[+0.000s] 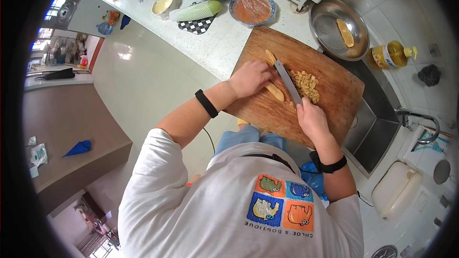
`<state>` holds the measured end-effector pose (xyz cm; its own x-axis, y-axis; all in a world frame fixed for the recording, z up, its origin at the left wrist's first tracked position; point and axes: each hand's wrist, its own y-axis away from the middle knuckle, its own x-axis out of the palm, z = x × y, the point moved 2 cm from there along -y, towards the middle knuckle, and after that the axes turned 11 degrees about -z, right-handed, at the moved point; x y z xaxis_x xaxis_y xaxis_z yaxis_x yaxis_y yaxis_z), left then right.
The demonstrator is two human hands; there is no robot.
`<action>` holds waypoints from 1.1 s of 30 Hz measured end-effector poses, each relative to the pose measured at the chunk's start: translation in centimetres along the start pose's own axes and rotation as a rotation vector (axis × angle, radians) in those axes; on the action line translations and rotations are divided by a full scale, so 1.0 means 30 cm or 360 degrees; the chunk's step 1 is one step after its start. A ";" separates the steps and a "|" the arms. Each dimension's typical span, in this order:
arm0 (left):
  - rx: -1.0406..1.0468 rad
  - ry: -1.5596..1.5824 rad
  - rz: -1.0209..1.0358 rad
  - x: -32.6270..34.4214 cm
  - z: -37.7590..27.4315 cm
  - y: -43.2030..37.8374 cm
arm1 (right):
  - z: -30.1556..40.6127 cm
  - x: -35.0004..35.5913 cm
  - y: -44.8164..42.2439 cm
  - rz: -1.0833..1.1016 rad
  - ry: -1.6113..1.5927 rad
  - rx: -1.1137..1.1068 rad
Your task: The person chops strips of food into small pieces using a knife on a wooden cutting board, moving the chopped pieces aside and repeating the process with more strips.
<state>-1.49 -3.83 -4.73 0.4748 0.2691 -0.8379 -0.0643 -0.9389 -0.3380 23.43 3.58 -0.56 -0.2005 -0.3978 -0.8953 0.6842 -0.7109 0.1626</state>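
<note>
My right hand [311, 116] grips the handle of a kitchen knife [288, 82], whose broad blade points up and to the left over a wooden cutting board [331, 73]. My left hand [251, 78] rests on the board left of the blade, its fingers bent at yellowish strips of food. One strip [275, 92] lies below these fingers, and another [271, 56] shows near the knife's tip. What the fingertips hold is partly hidden. Right of the blade lies a pile of small diced yellowish pieces [306, 85].
A metal bowl [315, 39] holding one yellowish strip stands beyond the board, near an oil bottle [392, 54]. A wrapped dish [252, 8] and a netted pale green vegetable [195, 11] lie on the counter. The board's right side overhangs a steel sink [373, 139].
</note>
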 end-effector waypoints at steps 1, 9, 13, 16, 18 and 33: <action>-0.0058 -0.0075 -0.0097 -0.006 0.000 -0.012 | -0.005 0.001 0.006 -0.0012 -0.0004 -0.0010; -0.0094 -0.0108 -0.0201 -0.010 -0.011 0.055 | 0.000 0.005 0.067 -0.0014 -0.0012 -0.0032; -0.0025 -0.0050 -0.0345 0.021 -0.008 0.057 | -0.020 0.020 0.087 -0.0059 -0.0032 -0.0053; -0.0004 0.0003 -0.0381 0.023 0.003 0.053 | -0.042 0.009 0.087 -0.0140 0.0035 -0.0006; -0.0010 -0.0059 -0.0411 0.008 -0.010 0.056 | -0.029 0.004 0.096 -0.0092 0.0017 -0.0029; -0.0077 -0.0003 -0.0479 0.024 -0.103 0.126 | 0.020 -0.025 0.064 -0.0044 0.0011 -0.0212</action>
<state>1.32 -7.84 -5.29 0.4647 0.5372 -0.7039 0.1210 -0.8261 -0.5504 24.48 2.16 0.68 -0.2157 -0.3748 -0.9017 0.7655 -0.6382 0.0821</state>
